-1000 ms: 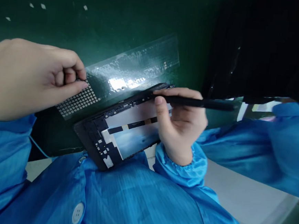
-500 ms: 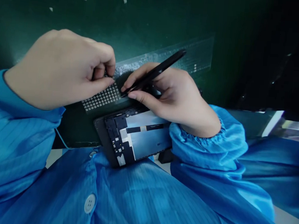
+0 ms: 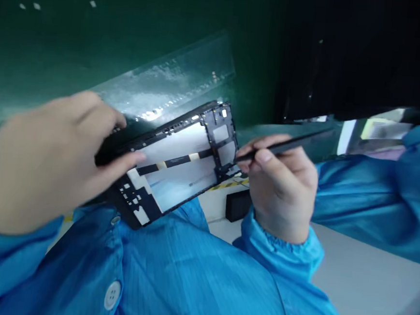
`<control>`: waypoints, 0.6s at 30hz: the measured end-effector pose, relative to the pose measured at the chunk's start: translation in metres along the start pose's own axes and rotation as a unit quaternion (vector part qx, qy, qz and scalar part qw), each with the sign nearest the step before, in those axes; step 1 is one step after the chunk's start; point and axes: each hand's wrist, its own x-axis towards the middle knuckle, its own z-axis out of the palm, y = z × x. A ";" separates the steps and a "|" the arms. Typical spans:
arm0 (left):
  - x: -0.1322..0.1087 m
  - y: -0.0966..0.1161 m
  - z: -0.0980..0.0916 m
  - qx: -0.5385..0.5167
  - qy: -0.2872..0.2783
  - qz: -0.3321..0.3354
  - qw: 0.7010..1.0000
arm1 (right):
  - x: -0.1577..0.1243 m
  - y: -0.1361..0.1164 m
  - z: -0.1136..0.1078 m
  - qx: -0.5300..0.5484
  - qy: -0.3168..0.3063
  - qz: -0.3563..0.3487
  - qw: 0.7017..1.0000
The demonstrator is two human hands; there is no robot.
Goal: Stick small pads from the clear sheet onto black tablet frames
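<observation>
Head view looks closely down at both hands [image 3: 50, 159] [image 3: 284, 185].

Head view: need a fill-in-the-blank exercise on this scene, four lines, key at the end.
1. The right hand holds a pen-like tool whose colour is ____.
2. The left hand has its ____ over the inner side of the open device.
3. The clear strip lies on a surface coloured ____.
4. The person's sleeves are ____.

Missing words: black; thumb; green; blue.

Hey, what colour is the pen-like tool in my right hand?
The pen-like tool in your right hand is black, seen in the head view.
</observation>
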 end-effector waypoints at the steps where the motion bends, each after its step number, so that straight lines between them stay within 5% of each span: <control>1: -0.007 0.010 0.006 0.011 -0.024 0.011 1.000 | -0.016 0.006 -0.012 -0.015 0.037 0.007 0.999; 3: -0.017 0.025 0.016 0.030 -0.079 0.029 0.996 | -0.041 0.024 -0.029 -0.046 0.078 0.006 0.996; 8: -0.021 0.029 0.024 0.058 -0.066 0.032 0.996 | -0.057 0.065 -0.035 -0.086 0.102 -0.101 0.986; 18: -0.017 0.024 0.024 0.071 -0.063 0.022 0.995 | -0.052 0.075 -0.034 -0.145 0.071 -0.187 0.969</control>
